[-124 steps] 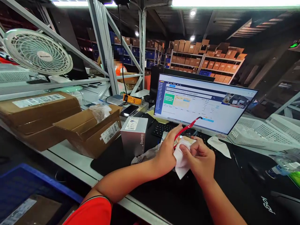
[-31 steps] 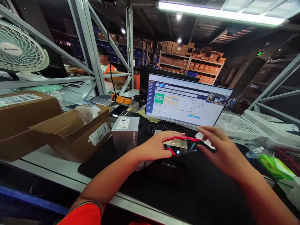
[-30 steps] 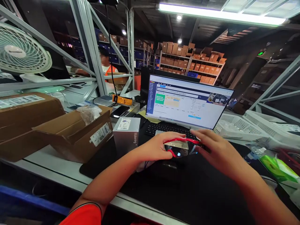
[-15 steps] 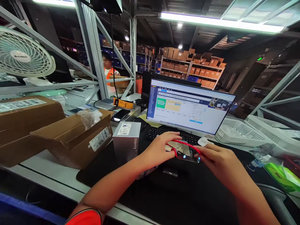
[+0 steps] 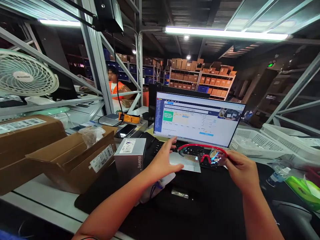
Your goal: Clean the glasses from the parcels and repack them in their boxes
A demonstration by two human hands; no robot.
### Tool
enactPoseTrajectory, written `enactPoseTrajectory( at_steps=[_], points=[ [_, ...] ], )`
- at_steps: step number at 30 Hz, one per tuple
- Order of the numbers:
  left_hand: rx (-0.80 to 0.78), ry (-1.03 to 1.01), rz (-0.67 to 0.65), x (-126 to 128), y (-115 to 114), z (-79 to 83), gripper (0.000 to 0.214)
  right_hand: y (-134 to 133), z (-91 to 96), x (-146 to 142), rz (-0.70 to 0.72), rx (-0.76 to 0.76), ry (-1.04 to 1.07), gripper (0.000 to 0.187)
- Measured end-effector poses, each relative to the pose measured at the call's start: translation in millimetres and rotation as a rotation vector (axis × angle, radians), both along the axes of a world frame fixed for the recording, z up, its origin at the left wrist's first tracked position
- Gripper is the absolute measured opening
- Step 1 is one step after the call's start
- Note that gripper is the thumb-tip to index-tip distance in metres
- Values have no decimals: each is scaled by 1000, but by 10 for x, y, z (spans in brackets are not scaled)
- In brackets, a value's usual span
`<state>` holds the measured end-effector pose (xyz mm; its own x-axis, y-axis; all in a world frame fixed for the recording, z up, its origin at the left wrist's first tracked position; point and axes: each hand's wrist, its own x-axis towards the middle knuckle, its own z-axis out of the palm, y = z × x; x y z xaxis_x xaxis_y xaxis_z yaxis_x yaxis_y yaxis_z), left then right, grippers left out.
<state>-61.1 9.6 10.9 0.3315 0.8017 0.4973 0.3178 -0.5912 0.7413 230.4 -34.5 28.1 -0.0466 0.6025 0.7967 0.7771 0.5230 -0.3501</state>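
Note:
Red-framed sunglasses with a shiny, reflective lens are held up in front of the monitor. My right hand pinches them at their right end. Just left of them, my left hand has its thumb and fingers spread apart and grips nothing. Behind that hand's thumb lies a silvery flat card or tray by the keyboard. Below my left wrist rests a pale drawstring pouch, partly hidden by the arm. A small clear plastic packet lies on the black mat.
A grey box stands left, beside an open cardboard box. The monitor is behind the hands. White baskets, a small bottle, a green pack and a grey handheld device are right. A person sits beyond the frame.
My left hand has let go of the sunglasses and opened. The sunglasses have turned lens-forward and shifted right in my right hand. The silvery card and pouch show more.

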Motion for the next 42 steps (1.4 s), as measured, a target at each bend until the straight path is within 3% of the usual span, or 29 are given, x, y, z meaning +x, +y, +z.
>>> enactPoseTrajectory(
  at_steps=[2,5,11,16,19,24,27,30,35,39,42],
  points=[
    [-4,25,66,53,27,-15,67,47,-14,40,13,-44,46,20],
    [74,117,28,88,-19,20,21,107,-42,0,44,-107,87,22],
    [248,109,55,63,-116,53,24,141,-128,-21,57,-130,68,26],
    [393,94,36,74,-152,-16,27,62,-163,91,-177,-54,-2,43],
    [323,-19,-18,143,-217,-71,24,21,-114,66,-261,-73,-81,48],
    [-82,-593,-329,322,-290,-171,33,15,-150,-17,-37,-316,-17,40],
    [-249,-752,-427,322,-272,-125,44,62,-235,-12,114,-560,153,45],
    [-224,-626,-292,235,-232,-20,42,116,-291,-18,227,-675,387,47],
    [-189,-459,-145,131,-105,5,39,162,-294,-54,280,-603,502,39],
    [-223,-384,-125,115,39,-50,39,166,-249,-42,395,-584,544,31],
    [-287,-273,-200,48,107,-14,34,187,-225,-9,453,-652,566,30]
  ],
)
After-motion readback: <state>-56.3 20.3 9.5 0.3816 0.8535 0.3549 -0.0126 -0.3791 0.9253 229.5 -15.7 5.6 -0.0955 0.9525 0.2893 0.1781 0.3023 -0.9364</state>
